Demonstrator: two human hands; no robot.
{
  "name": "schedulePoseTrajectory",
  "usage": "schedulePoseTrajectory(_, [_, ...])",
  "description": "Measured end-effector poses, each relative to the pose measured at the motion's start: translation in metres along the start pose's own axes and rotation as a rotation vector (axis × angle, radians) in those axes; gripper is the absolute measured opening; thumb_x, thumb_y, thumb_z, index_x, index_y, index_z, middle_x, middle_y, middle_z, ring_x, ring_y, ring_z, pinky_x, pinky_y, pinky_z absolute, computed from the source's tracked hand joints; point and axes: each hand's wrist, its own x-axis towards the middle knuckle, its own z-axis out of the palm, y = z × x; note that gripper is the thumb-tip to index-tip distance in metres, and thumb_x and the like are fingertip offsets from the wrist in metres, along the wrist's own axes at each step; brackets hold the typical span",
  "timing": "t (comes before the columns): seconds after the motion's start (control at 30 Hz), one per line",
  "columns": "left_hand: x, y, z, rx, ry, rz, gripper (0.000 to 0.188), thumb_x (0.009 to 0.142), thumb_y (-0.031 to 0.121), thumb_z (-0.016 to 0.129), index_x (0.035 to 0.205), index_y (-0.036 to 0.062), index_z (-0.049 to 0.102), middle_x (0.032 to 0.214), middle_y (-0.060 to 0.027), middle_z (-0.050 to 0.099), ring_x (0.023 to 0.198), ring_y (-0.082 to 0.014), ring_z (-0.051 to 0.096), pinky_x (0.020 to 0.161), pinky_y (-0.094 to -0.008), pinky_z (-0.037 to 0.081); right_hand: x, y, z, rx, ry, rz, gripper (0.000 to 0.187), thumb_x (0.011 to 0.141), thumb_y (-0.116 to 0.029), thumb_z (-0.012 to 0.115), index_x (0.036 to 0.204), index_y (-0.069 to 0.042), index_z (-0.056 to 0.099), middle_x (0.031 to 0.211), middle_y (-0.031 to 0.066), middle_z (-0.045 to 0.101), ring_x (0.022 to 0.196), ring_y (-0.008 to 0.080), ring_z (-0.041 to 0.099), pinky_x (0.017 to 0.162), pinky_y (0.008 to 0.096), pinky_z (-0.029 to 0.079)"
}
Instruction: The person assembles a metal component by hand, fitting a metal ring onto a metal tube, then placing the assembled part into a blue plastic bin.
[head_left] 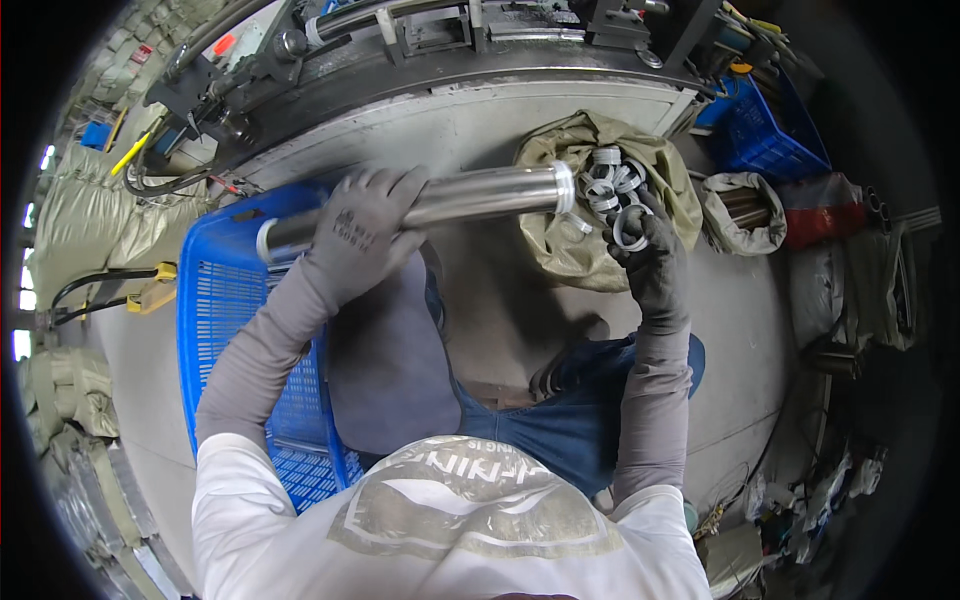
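In a grey glove, my left hand [362,235] is closed over the middle of a shiny metal tube [490,192]. The tube lies nearly level, with a whitish ring-shaped cap [565,187] at its right end and another pale cap [265,241] at its left end. My right hand [657,275], also gloved, pinches a whitish plastic ring [631,228] over the open sack. Inside that olive woven sack [555,250] sit several similar loose rings [606,187]. Below the tube's left part stands a blue plastic crate [200,300].
A dark metal workbench [440,85] runs along the far side. At the far right are another blue crate [765,130] and a white sack [745,240] of tubes. A grey pad [390,370] covers my left thigh. Wrapped bundles [75,230] are stacked at left.
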Motion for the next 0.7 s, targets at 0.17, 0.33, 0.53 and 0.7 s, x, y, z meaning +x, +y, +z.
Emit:
schedulePoseTrajectory(0.17, [0.049,-0.003,0.004,0.064,0.111,0.012,0.067,0.080,0.019,0.078,0.141,0.0092,0.054,0.128,-0.0165,0.062,0.120,-0.0389,0.059,0.104,-0.0496,0.045,0.010,0.013,-0.014,-0.969,0.088,-0.719,0.030,0.082,0.005,0.078,0.111,-0.001,0.072,0.129,0.0171,0.068,0.111,0.0315,0.069,0.087,0.0377,0.059])
schedulePoseTrajectory(0.33, [0.096,-0.018,0.012,0.160,0.233,0.064,0.069,0.080,0.020,0.080,0.144,0.0111,0.054,0.130,-0.0132,0.062,0.120,-0.0353,0.059,0.104,-0.0488,0.045,-0.002,0.002,-0.002,-1.462,0.175,-0.914,0.025,0.084,0.000,0.077,0.108,-0.001,0.072,0.128,0.0171,0.069,0.108,0.0354,0.070,0.086,0.0388,0.058])
schedulePoseTrajectory(0.53, [0.196,-0.080,-0.004,0.396,0.482,-0.009,0.059,0.085,0.020,0.074,0.141,0.0109,0.056,0.127,-0.0141,0.065,0.121,-0.0341,0.060,0.104,-0.0479,0.047,-0.003,0.003,0.003,-1.493,0.178,-0.849,0.029,0.081,-0.003,0.081,0.109,-0.002,0.072,0.132,0.0155,0.068,0.110,0.0332,0.070,0.090,0.0386,0.057])
schedulePoseTrajectory(0.7, [0.266,-0.122,0.002,0.521,0.439,-0.105,0.066,0.085,0.026,0.076,0.144,0.0092,0.053,0.133,-0.0178,0.063,0.127,-0.0351,0.059,0.110,-0.0478,0.046,0.007,0.009,-0.006,-1.334,0.139,-0.828,0.022,0.084,-0.003,0.074,0.106,-0.004,0.072,0.126,0.0139,0.070,0.106,0.0351,0.070,0.084,0.0404,0.057])
